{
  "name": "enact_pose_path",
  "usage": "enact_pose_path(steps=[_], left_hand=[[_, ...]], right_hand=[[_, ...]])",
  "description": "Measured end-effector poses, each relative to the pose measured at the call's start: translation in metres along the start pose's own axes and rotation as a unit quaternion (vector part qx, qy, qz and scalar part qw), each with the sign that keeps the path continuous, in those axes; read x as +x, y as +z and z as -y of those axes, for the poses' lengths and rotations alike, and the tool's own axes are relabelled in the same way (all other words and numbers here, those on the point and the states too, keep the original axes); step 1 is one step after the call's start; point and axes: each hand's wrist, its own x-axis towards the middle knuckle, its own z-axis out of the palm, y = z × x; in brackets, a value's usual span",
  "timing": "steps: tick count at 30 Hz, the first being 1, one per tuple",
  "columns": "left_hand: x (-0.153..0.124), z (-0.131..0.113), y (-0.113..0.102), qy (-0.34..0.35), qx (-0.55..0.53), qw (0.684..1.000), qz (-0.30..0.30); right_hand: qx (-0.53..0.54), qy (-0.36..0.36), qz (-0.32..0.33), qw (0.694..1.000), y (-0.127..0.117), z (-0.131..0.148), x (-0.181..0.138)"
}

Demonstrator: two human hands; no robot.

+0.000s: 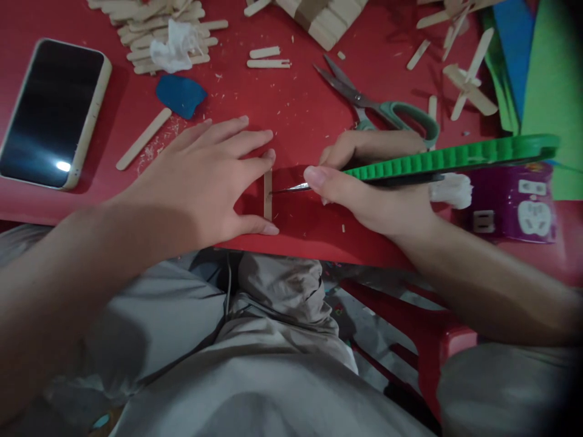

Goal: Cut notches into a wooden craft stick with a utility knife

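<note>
A short wooden craft stick (268, 197) lies on the red tabletop close to its front edge. My left hand (195, 182) rests over the table with fingers spread; its index fingertip and thumb press down the two ends of this stick. In my right hand (364, 182) is a green-handled craft knife (437, 158), gripped near its front. Its thin metal tip touches the stick about midway, at a dark mark. Open scissors (359, 100) with grey-green handles lie just beyond my right hand.
A phone (52, 112), a blue scrap (181, 96) and a loose stick (143, 139) lie left. Beyond are piled craft sticks (132, 27) with crumpled white tissue (173, 48) and a bundle (323, 18). At right are coloured sheets (553, 91) and a purple box (510, 206).
</note>
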Motion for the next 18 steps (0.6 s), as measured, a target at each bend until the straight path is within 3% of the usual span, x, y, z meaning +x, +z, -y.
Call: enact_pose_path(steps=[6, 13, 18], left_hand=[[-0.0003, -0.0074, -0.0054, -0.019, 0.028, 0.999, 0.019], [-0.0002, 0.0003, 0.0026, 0.001, -0.016, 0.999, -0.029], [-0.001, 0.0009, 0.0033, -0.002, -0.009, 1.0, -0.027]], right_hand=[[0.004, 0.0, -0.001, 1.0, 0.0, -0.0013, 0.0013], [0.016, -0.006, -0.015, 1.0, 0.0004, -0.0011, 0.0039], [0.045, -0.008, -0.022, 0.999, 0.0022, -0.0057, 0.0022]])
